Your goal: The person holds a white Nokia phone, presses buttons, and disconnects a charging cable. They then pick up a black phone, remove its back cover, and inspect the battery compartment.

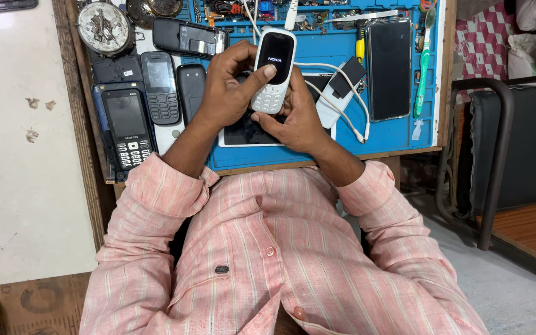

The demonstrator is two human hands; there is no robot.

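Observation:
A small white keypad phone [273, 71] with a lit dark screen is held upright over the blue work mat [342, 146]. My left hand [227, 87] wraps its left side, thumb pressed on the lower edge of the screen. My right hand [296, 121] cups it from below and behind, thumb near the keypad's bottom. A white cable [342, 102] runs from the phone's top and loops to the right. Under my hands lies a white tablet [249, 133], mostly covered.
Several keypad phones [159, 87] lie at the mat's left. A black smartphone [390, 68] and a green toothbrush [423, 74] rest at the right. A round metal part [105, 26] is at top left. A dark chair [497, 155] stands to the right of the bench.

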